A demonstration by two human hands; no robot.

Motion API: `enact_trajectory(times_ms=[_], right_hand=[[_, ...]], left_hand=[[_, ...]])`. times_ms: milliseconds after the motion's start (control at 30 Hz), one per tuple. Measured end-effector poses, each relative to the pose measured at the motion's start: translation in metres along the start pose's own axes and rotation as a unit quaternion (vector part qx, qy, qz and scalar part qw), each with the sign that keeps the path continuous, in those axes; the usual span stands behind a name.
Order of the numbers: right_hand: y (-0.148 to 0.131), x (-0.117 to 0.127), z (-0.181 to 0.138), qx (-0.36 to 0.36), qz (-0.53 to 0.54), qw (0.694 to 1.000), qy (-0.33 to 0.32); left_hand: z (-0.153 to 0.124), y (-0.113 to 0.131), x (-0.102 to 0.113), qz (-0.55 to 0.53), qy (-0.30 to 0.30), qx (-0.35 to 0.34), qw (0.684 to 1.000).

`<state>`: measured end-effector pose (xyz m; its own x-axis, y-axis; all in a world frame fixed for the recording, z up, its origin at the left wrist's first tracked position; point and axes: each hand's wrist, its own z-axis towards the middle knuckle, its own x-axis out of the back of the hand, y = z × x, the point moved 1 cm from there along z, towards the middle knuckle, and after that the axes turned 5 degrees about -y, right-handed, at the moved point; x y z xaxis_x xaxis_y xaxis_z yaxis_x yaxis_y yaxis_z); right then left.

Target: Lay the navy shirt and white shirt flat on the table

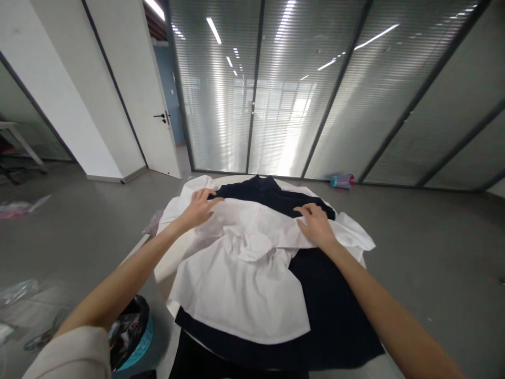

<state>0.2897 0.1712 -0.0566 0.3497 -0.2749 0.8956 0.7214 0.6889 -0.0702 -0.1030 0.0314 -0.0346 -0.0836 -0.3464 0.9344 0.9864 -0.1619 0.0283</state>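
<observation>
A white shirt [240, 273] is laid across a dark garment [335, 316] on a small round table [168, 263]; the dark cloth shows beyond the white at the far side, near the collar, and hangs off the near edge.

The left hand [201, 208] is pressed palm down on the far left part of the white shirt, fingers spread and nearly flat. Nothing is pinched; the cloth is only pinned under the palm, seemingly to keep it from sliding.

The right hand [315, 223] is set on the far right part of the same shirt, just where white meets dark. Its fingers are slightly curled over the fabric edge; whether a fold is actually gripped cannot be told.

Between the hands the white cloth is bunched into creases [248, 245], which suggests it is drawn inward from both sides.

A black bin [128, 334] with a blue rim is seen beside the table, at lower left. A blue and pink bottle [342, 181] is lying on the floor by the glass wall [300, 89]. A white door [158, 116] is seen at the left.
</observation>
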Motion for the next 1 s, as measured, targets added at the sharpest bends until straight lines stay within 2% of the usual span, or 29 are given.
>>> enact_trajectory(times_ms=[67, 100, 200, 300, 367, 433, 500, 533, 600, 633, 667, 700, 767, 800, 833, 900, 933, 1000], right_hand=[[-0.023, -0.014, -0.013, 0.101, 0.055, 0.991, -0.071], [-0.033, -0.019, -0.019, 0.137, 0.078, 0.982, -0.104], [-0.052, -0.025, -0.032, 0.184, 0.094, 0.966, -0.156], [-0.059, -0.023, -0.037, 0.192, 0.054, 0.970, -0.141], [-0.063, -0.022, -0.038, 0.196, 0.033, 0.972, -0.124], [-0.067, -0.021, -0.036, 0.199, 0.032, 0.973, -0.113], [-0.071, -0.019, -0.031, 0.177, 0.055, 0.977, -0.107], [-0.073, -0.018, -0.027, 0.144, 0.079, 0.981, -0.100], [-0.075, -0.011, -0.015, 0.044, 0.155, 0.985, -0.065], [-0.077, -0.007, -0.008, -0.009, 0.204, 0.978, -0.034], [-0.080, -0.002, -0.002, -0.052, 0.256, 0.965, 0.001], [-0.085, 0.004, 0.004, -0.081, 0.305, 0.948, 0.034], [-0.102, 0.017, 0.010, -0.088, 0.393, 0.914, 0.054], [-0.114, 0.024, 0.009, -0.062, 0.428, 0.901, 0.021], [-0.127, 0.030, 0.007, -0.014, 0.456, 0.889, -0.043], [-0.154, 0.042, -0.004, 0.129, 0.464, 0.851, -0.210], [-0.163, 0.048, -0.009, 0.187, 0.452, 0.830, -0.269], [-0.173, 0.057, -0.014, 0.236, 0.437, 0.808, -0.317]], left_hand=[[-0.004, 0.012, -0.010, -0.034, -0.094, -0.083, 0.992], [-0.006, 0.017, -0.014, -0.056, -0.135, -0.100, 0.984], [-0.013, 0.030, -0.019, -0.123, -0.200, -0.086, 0.968], [-0.016, 0.039, -0.021, -0.178, -0.184, -0.034, 0.966], [-0.016, 0.043, -0.021, -0.207, -0.148, 0.027, 0.967], [-0.014, 0.047, -0.021, -0.271, -0.109, 0.089, 0.952], [-0.012, 0.056, -0.020, -0.391, -0.048, 0.138, 0.909], [-0.012, 0.062, -0.020, -0.462, -0.001, 0.161, 0.872], [-0.016, 0.080, -0.021, -0.586, 0.090, 0.214, 0.776], [-0.020, 0.091, -0.022, -0.631, 0.104, 0.237, 0.731], [-0.025, 0.104, -0.023, -0.667, 0.081, 0.251, 0.697], [-0.031, 0.119, -0.024, -0.696, 0.031, 0.254, 0.671], [-0.045, 0.146, -0.026, -0.733, -0.078, 0.226, 0.636], [-0.051, 0.156, -0.027, -0.743, -0.103, 0.210, 0.627], [-0.057, 0.165, -0.027, -0.748, -0.109, 0.201, 0.623], [-0.065, 0.173, -0.026, -0.748, -0.096, 0.200, 0.626], [-0.068, 0.174, -0.026, -0.743, -0.085, 0.206, 0.631], [-0.073, 0.172, -0.026, -0.728, -0.051, 0.215, 0.649]])
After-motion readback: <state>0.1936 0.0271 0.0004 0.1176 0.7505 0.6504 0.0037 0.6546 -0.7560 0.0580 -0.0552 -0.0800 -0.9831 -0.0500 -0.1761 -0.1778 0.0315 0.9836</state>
